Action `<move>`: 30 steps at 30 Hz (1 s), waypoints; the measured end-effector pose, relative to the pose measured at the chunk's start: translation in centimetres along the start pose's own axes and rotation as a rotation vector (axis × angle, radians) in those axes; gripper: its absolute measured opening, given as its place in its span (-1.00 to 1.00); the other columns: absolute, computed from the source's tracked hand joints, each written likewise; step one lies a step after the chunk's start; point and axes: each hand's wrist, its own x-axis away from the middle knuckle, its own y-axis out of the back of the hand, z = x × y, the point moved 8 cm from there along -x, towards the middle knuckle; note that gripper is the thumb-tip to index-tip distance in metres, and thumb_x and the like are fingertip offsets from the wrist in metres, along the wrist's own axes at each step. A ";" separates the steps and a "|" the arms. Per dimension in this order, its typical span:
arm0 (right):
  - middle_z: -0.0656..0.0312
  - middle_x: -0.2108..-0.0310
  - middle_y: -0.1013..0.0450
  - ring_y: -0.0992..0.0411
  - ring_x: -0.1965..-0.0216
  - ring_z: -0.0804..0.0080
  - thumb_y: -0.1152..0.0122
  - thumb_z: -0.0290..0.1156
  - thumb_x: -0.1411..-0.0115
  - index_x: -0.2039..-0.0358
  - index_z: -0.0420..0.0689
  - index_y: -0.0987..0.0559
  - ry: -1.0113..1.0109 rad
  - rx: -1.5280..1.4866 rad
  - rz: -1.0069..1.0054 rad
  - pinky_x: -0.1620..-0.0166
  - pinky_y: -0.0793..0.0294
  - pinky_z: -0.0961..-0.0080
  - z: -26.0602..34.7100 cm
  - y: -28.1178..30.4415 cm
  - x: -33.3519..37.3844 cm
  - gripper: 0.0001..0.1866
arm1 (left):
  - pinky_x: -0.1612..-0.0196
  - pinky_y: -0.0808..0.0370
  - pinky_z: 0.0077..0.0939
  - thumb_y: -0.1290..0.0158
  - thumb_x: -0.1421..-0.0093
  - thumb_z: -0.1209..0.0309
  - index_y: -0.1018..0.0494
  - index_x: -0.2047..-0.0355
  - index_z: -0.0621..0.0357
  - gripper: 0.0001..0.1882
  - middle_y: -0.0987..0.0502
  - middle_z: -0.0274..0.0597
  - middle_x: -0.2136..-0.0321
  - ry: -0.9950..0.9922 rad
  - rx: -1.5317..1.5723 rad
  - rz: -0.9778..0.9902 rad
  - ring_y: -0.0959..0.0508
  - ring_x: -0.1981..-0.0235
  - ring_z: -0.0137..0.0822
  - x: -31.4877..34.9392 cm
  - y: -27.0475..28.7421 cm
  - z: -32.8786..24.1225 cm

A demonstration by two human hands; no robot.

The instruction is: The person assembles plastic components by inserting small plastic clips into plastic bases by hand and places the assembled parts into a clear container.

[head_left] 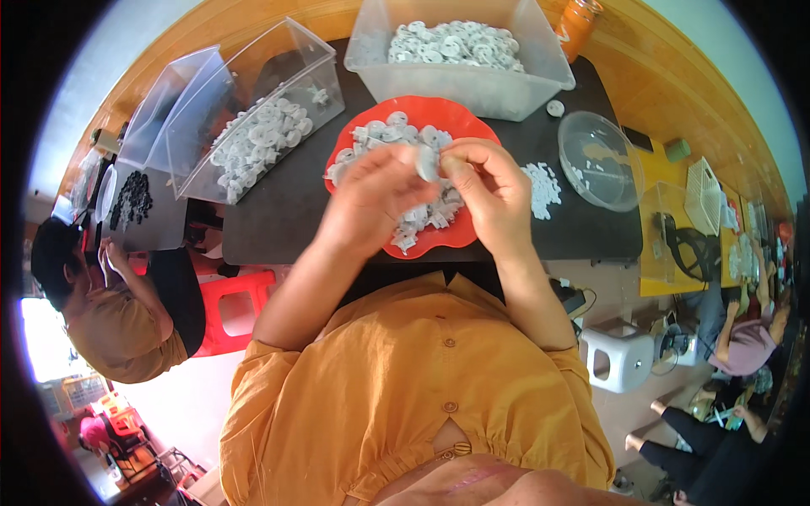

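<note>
Above a red scalloped plate (481, 128) my left hand (359, 198) pinches a small round white plastic part (427, 164) between thumb and fingertips. My right hand (494, 194) is closed in a pinch against the part's right side. Whatever its fingertips hold is too small or hidden to name. Many similar white parts (422, 226) lie heaped on the plate, partly covered by my hands. To the right of the plate, tiny white pieces (542, 190) are spread in a loose pile on the dark table (278, 228).
Behind the plate stands a translucent bin (456, 93) of white parts; another clear bin (261, 143) is tilted at left. On the right are a round clear tub (599, 160) and an orange can (579, 29). Co-workers sit at left (126, 320) and far right (747, 341).
</note>
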 end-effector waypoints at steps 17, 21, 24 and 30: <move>0.32 0.27 -0.44 -0.39 0.23 0.28 -0.53 -0.22 0.18 0.27 -0.02 -0.70 0.229 1.018 0.286 0.14 -0.35 0.30 -0.1 8.7 8.4 -0.60 | -0.02 -0.47 -0.38 -0.23 -0.16 0.36 -0.57 0.07 0.10 -0.69 -0.60 -0.13 0.11 -0.821 -1.669 -0.226 -0.57 0.07 -0.20 -0.6 0.1 -13.3; 0.32 0.29 -0.44 -0.40 0.23 0.29 -0.50 -0.30 0.16 0.28 -0.01 -0.69 0.303 0.962 0.362 0.13 -0.34 0.31 0.8 8.8 9.7 -0.65 | -0.03 -0.48 -0.26 -0.21 -0.17 0.45 -0.57 0.13 0.16 -0.76 -0.60 -0.13 0.13 -0.651 -1.666 0.336 -0.55 0.03 -0.08 -1.5 -4.3 -3.4; 0.32 0.31 -0.46 -0.41 0.25 0.28 -0.43 -0.44 0.09 0.31 -0.04 -0.67 0.360 0.942 0.323 0.14 -0.35 0.33 0.2 9.9 11.0 -0.75 | 0.03 -0.50 -0.21 -0.19 -0.13 0.41 -0.56 0.20 0.21 -0.77 -0.57 -0.11 0.20 -0.583 -1.649 0.590 -0.54 0.10 -0.05 -3.3 -6.6 1.4; 0.24 0.33 -0.51 -0.46 0.27 0.19 -0.35 -0.58 0.05 0.38 -0.13 -0.63 0.244 0.795 0.218 0.18 -0.44 0.33 0.2 10.6 10.6 -0.82 | 0.06 -0.49 -0.16 -0.18 -0.07 0.46 -0.50 0.25 0.26 -0.77 -0.49 -0.05 0.23 -0.408 -1.890 0.660 -0.52 0.13 -0.02 -4.5 -6.1 4.3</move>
